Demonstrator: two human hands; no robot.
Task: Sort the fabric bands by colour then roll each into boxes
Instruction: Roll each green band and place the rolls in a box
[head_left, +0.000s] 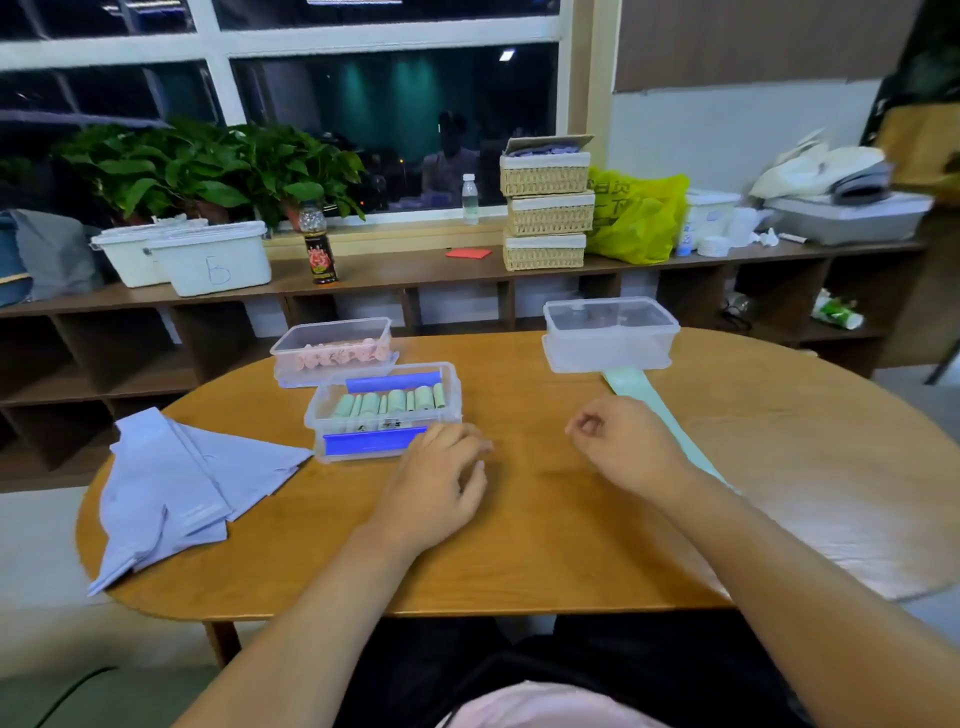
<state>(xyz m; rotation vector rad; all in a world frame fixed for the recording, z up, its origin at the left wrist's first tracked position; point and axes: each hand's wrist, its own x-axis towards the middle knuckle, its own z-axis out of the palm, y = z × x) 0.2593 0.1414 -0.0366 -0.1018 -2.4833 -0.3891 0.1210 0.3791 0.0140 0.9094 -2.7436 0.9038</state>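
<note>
Fabric bands lie in three places on the wooden table (545, 530). A loose heap of lilac bands (171, 488) sits at the left edge, and one pale green band (631, 384) runs from under the lidded clear box (608, 353) down beneath the right forearm. Green rolls (395, 402) fill the blue-clipped box (457, 400); pink rolls (337, 356) fill the box behind it (283, 371).

The left hand (436, 483) rests palm down with its fingers relaxed and holds nothing, fingertips just beside the blue-clipped box. The right hand (618, 441) is curled, thumb meeting forefinger. It may pinch something small, though the blur leaves that unclear.
</note>
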